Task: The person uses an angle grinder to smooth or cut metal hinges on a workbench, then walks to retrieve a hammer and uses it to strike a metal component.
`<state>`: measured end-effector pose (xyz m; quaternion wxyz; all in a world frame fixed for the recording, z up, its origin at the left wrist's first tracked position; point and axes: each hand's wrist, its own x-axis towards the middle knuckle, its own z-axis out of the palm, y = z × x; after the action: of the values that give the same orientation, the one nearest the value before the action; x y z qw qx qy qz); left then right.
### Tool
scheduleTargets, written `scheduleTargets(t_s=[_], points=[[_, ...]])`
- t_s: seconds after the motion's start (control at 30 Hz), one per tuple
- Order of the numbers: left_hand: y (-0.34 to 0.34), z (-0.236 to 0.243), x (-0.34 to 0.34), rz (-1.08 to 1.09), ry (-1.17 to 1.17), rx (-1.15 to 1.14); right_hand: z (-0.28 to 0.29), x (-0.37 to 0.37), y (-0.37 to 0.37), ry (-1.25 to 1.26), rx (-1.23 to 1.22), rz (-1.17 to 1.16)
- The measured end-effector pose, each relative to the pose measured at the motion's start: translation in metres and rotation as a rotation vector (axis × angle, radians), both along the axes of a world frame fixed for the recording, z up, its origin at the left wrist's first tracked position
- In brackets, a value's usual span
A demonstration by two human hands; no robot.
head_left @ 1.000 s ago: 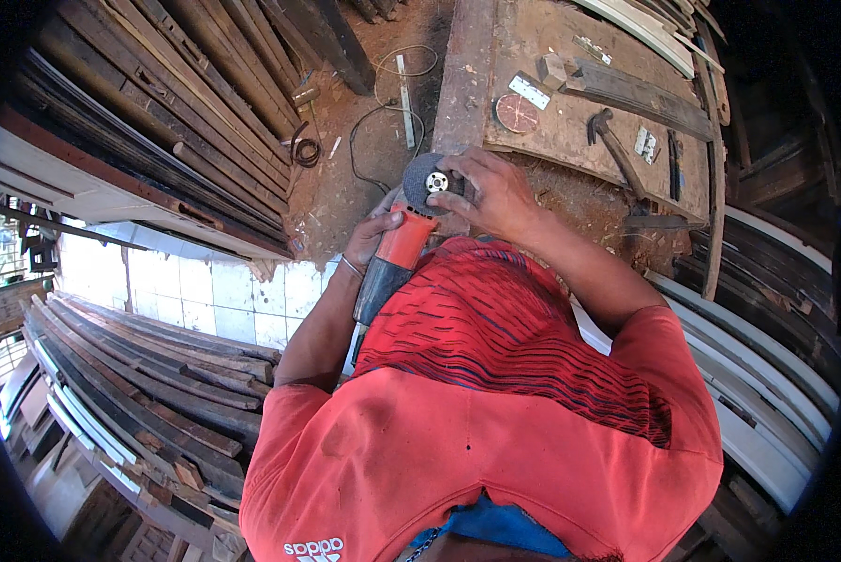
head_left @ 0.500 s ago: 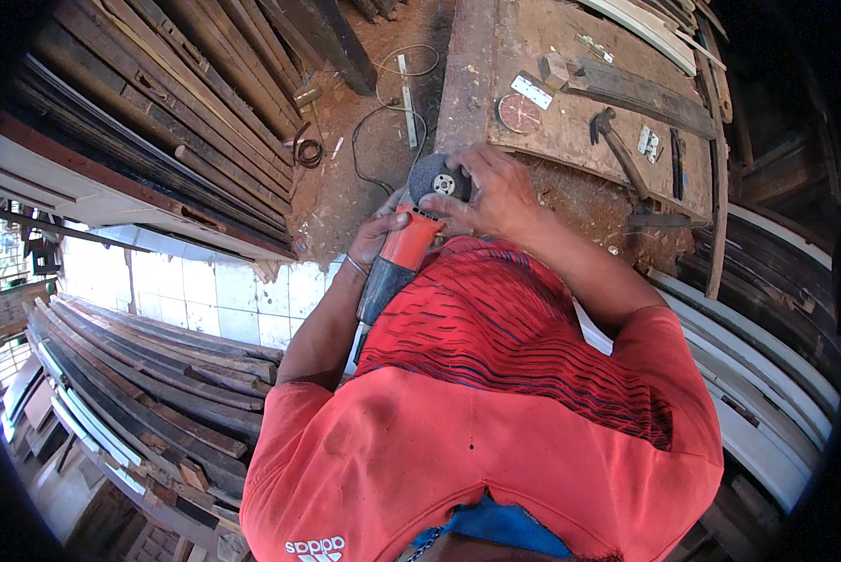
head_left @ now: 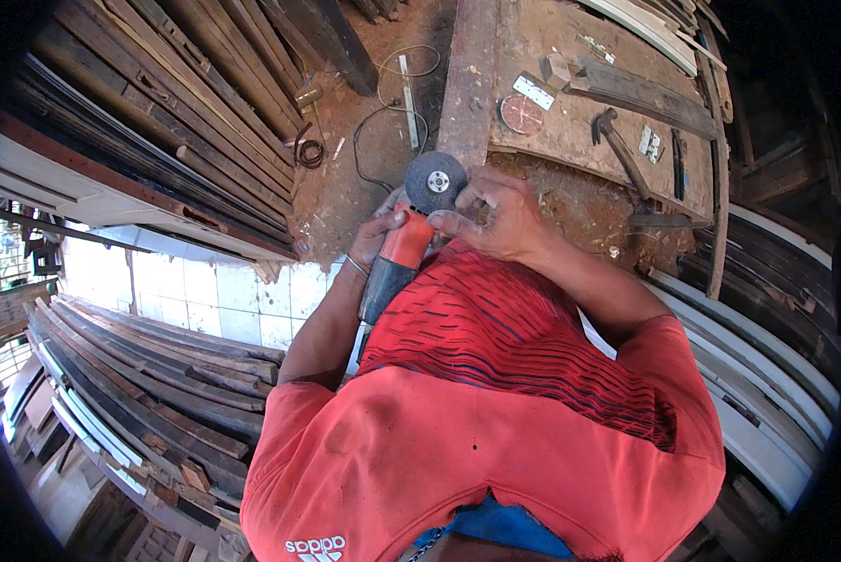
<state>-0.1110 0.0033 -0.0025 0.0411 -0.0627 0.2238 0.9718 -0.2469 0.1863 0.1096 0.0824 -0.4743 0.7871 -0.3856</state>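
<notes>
An angle grinder (head_left: 405,243) with a red head and dark blue-grey body lies along my body, tilted up toward the bench. My left hand (head_left: 373,234) is wrapped round it, thumb on the red housing. A dark grey abrasive disc (head_left: 423,192) with a silver centre fitting sits on its head. My right hand (head_left: 495,220) is at the right of the head, its curled fingers beside the disc's edge and its thumb on the housing just below the disc. A dark cord (head_left: 370,181) runs from behind the grinder across the floor.
A rough wooden bench (head_left: 533,159) ahead holds a hammer (head_left: 619,150), metal hinges (head_left: 533,90), a round pink disc (head_left: 520,114) and timber offcuts (head_left: 626,94). Stacked planks (head_left: 139,365) and leaning boards (head_left: 186,112) are on my left; white boards (head_left: 748,356) lie on my right.
My right hand has slid down and right off the disc's face, uncovering more of it, with the thumb now lower on the red housing. My left hand has barely moved.
</notes>
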Motion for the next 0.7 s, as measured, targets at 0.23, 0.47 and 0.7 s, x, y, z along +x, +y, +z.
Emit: scheduleTargets(t_s=[0.23, 0.47, 0.7], points=[[-0.002, -0.001, 0.001, 0.013, -0.023, -0.053, -0.012, -0.005, 0.001, -0.076, 0.05, 0.084], [-0.002, 0.002, 0.003, 0.032, -0.051, -0.068, -0.01, 0.0, -0.011, 0.112, -0.095, -0.071], [-0.004, 0.0, 0.008, 0.06, -0.067, -0.106, -0.015, -0.006, -0.014, 0.075, -0.012, -0.037]])
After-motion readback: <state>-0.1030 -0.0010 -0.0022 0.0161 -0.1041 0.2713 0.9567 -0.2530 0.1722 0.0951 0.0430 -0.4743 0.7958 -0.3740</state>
